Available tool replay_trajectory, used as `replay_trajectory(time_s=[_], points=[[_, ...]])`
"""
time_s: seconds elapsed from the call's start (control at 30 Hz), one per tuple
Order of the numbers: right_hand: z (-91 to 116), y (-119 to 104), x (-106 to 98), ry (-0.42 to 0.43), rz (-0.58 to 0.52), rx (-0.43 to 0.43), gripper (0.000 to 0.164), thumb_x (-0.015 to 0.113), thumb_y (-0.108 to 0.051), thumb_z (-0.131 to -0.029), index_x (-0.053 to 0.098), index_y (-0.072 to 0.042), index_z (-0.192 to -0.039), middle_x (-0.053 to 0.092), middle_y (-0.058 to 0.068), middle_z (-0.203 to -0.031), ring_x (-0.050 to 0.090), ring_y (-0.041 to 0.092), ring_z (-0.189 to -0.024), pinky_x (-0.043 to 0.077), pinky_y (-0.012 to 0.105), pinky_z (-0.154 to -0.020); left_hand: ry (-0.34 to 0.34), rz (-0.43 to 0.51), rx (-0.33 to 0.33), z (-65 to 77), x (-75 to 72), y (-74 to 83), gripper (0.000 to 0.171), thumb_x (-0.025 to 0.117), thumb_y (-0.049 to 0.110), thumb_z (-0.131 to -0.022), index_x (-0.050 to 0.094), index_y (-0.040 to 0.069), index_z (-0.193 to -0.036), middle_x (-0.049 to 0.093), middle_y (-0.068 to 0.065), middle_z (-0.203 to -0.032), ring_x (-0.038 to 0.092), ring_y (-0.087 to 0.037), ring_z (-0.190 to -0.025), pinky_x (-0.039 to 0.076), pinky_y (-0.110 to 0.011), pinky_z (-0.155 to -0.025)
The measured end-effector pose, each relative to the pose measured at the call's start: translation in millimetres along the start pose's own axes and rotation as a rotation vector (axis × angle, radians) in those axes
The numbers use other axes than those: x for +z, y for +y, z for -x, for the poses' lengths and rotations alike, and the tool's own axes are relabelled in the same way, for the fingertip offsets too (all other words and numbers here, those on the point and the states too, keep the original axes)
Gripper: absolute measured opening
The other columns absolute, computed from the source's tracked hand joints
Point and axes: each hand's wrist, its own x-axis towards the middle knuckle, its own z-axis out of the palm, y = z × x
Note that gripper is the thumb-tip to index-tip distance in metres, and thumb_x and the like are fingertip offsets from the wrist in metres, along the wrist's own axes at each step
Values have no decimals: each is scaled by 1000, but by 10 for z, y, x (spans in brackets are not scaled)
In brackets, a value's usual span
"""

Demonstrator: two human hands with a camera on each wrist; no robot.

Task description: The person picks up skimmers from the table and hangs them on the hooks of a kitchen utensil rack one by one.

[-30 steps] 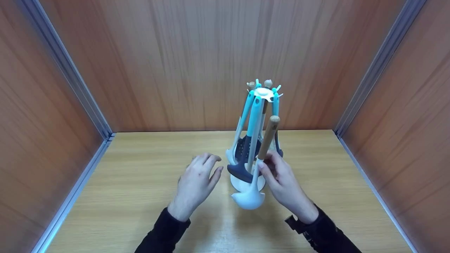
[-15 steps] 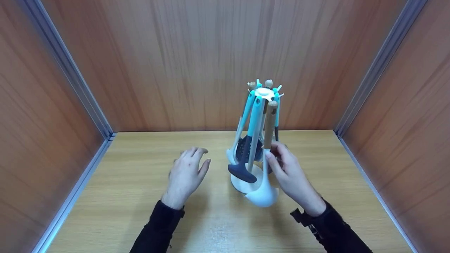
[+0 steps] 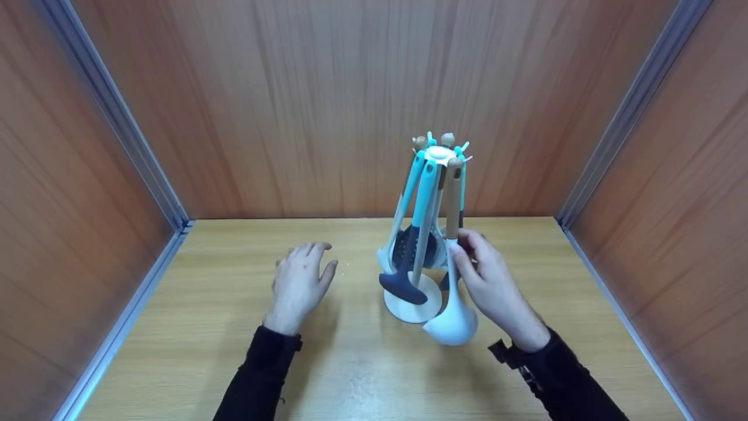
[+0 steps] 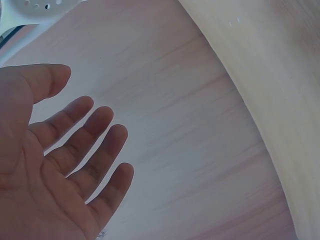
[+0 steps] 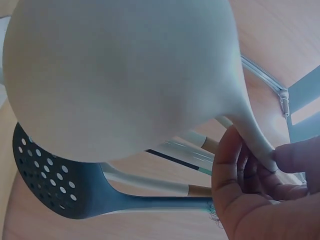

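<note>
In the head view my right hand (image 3: 491, 280) pinches a white ladle (image 3: 452, 321) by its neck, just below the wooden handle. The ladle stands nearly upright in front of the utensil stand (image 3: 414, 314), bowl down. Its bowl fills much of the right wrist view, where thumb and fingers of the right hand (image 5: 265, 185) close on the neck. My left hand (image 3: 300, 286) hovers left of the stand, fingers spread and holding nothing. The left wrist view shows its open palm (image 4: 45, 175).
Turquoise-handled utensils with dark heads hang on the stand, among them a slotted skimmer (image 5: 50, 175) and a dark turner (image 3: 403, 286). Wooden-handled white ones hang there too. Wood panels (image 3: 374, 105) enclose the table (image 3: 234, 327) at the back and both sides.
My right hand has moved right with the ladle, and its handle has gone from tilted to nearly upright. My left hand has drawn away to the left from the stand.
</note>
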Motion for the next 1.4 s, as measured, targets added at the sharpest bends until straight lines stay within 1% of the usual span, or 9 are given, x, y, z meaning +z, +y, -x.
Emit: replay_trajectory(time_s=[0.2,0.4,0.67,0.8,0.9,1.0,1.1,1.23,1.4], points=[[-36,28,-30,-32,-3,19,35,47,-24,-114,52,-10,-145,60,17,-135,61,28,-119,55,57,-110,1,4,-11,-28,46,-71,34,72,34,-100,68,17,-130,75,-8,-126,71,-35,-116,58,-54,-88],[-69,50,-45,-47,5,26,35,47,-25,-114,51,-10,-146,59,17,-137,60,29,-120,53,58,-112,-33,12,-36,-33,86,-124,35,70,35,-102,67,16,-131,73,-10,-129,70,-36,-121,57,-57,-95],[-128,91,-27,-44,68,28,36,45,-28,-115,51,-11,-146,60,14,-135,61,28,-118,57,55,-108,-72,7,-62,-17,141,-166,37,69,36,-102,66,16,-133,72,-10,-131,68,-36,-125,55,-59,-100],[-144,121,-8,-27,91,14,36,45,-27,-115,53,-10,-145,61,13,-133,63,27,-116,60,50,-102,-57,7,-55,-6,172,-183,36,70,35,-102,67,15,-132,73,-10,-128,69,-37,-120,57,-57,-93],[-160,147,5,-10,95,1,35,46,-26,-114,55,-9,-144,62,13,-129,63,26,-111,61,44,-95,-48,10,-55,2,190,-192,35,71,35,-101,67,15,-130,74,-11,-127,70,-37,-116,57,-56,-88],[-173,166,9,-2,92,-1,33,46,-27,-114,56,-10,-141,62,11,-124,62,24,-107,60,37,-90,-50,13,-61,8,205,-205,35,71,34,-101,68,15,-130,74,-10,-128,70,-37,-117,56,-56,-88],[-180,181,11,-2,79,4,32,45,-28,-114,57,-10,-139,62,11,-123,62,24,-106,60,36,-88,-57,18,-64,14,222,-221,35,72,33,-101,68,14,-130,73,-11,-128,70,-38,-118,56,-57,-89],[-178,190,10,-4,59,15,34,47,-29,-114,55,-9,-141,62,11,-128,63,25,-112,61,44,-96,-74,17,-68,17,238,-241,36,71,34,-101,67,14,-131,74,-12,-127,70,-38,-117,56,-56,-90],[-175,202,1,-16,23,31,39,48,-34,-113,52,-10,-144,61,11,-136,64,27,-123,57,53,-108,-87,20,-72,8,250,-262,37,71,34,-101,67,13,-131,74,-12,-127,70,-39,-116,57,-55,-91]])
